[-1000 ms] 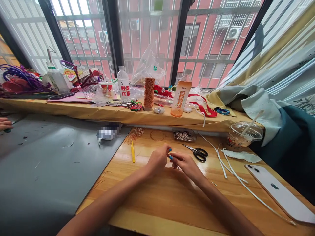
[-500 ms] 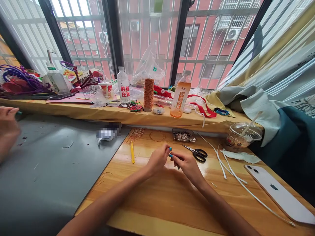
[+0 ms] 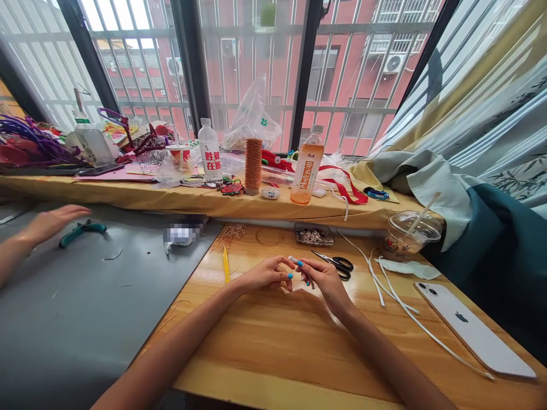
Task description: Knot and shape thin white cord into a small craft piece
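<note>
Over the middle of the wooden board, my right hand (image 3: 323, 280) pinches a small whitish piece (image 3: 293, 259) between thumb and fingers. Its exact kind is too small to make out. My left hand (image 3: 270, 273) is close beside it, fingers curled in and thumb near them. Whatever those fingers hold is hidden. Black-handled scissors (image 3: 342, 265) lie just beyond my right hand. Yellow tweezers (image 3: 226, 265) rest to the left of my left hand. A clear tray (image 3: 315, 242) of small pale and dark bits stands behind.
Another person's hand (image 3: 55, 222) is at the left by teal pliers (image 3: 82, 230) on a grey mat (image 3: 85, 319). White cords (image 3: 397, 296), a phone (image 3: 474, 330) and a lidded cup (image 3: 410, 236) lie right. Bottles and a copper wire spool (image 3: 253, 168) line the ledge.
My hands have drawn slightly apart, and the whitish piece now shows above my right fingertips. The other person's hand has opened, and the pliers lie beside it on the mat.
</note>
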Motion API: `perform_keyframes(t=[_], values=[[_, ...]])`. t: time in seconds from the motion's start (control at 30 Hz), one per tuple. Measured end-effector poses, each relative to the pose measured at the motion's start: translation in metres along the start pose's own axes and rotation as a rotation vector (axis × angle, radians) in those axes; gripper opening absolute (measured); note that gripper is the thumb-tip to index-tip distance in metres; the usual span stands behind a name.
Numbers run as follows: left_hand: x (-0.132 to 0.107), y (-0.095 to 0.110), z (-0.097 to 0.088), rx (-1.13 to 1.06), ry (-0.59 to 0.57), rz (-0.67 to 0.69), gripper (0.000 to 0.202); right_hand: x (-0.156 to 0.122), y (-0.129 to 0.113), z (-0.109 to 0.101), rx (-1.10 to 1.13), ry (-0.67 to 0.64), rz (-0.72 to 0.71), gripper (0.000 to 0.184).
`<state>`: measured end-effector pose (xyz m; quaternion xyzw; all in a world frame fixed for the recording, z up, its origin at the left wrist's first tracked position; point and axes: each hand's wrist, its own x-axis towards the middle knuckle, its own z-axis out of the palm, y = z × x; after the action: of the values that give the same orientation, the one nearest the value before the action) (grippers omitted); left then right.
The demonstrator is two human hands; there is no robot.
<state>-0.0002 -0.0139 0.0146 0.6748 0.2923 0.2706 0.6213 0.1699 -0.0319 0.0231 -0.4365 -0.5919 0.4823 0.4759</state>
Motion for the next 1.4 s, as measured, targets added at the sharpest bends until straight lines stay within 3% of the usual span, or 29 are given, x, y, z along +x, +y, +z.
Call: perform_keyframes(t=[0.13,0.23,0.33,0.43,0.53,0.67,0.8,0.93,1.13,1.3,1.4], values=[[0.001,-0.003,-0.017,0.13,-0.043,-0.076,0.025,-0.004,-0.008,-0.001,-0.254,-0.16,-0.111,0.026],[0.0,0.0,-0.031,0.283,-0.053,-0.055,0.012,-0.004,-0.007,-0.002,-0.568,-0.255,-0.31,0.024],[-0.001,0.006,-0.038,0.507,0.046,-0.006,0.012,-0.002,0.001,-0.002,-0.799,-0.299,-0.486,0.026],[0.0,0.012,-0.032,0.691,0.193,0.095,0.012,-0.001,0.007,0.0,-0.871,-0.325,-0.497,0.029],[0.0,0.015,-0.017,0.788,0.261,0.187,0.013,-0.001,0.008,0.002,-0.856,-0.328,-0.418,0.028],[0.0,0.013,0.007,0.841,0.341,0.262,0.013,-0.001,0.005,0.002,-0.68,-0.224,-0.23,0.024],[0.0,0.008,0.025,0.705,0.504,0.318,0.014,0.002,0.004,-0.001,-0.19,-0.052,0.04,0.018],[0.002,0.002,0.031,0.543,0.516,0.3,0.014,0.004,0.0,-0.003,0.185,0.04,0.153,0.022],[0.005,-0.006,0.029,0.56,0.477,0.211,0.013,0.004,-0.006,-0.005,0.22,0.024,0.159,0.025],[0.005,-0.008,0.016,0.6,0.431,0.181,0.013,0.003,-0.008,-0.008,0.015,-0.045,0.051,0.024],[0.006,-0.009,0.005,0.652,0.371,0.205,0.014,0.0,-0.012,-0.009,-0.137,-0.179,-0.014,0.026]])
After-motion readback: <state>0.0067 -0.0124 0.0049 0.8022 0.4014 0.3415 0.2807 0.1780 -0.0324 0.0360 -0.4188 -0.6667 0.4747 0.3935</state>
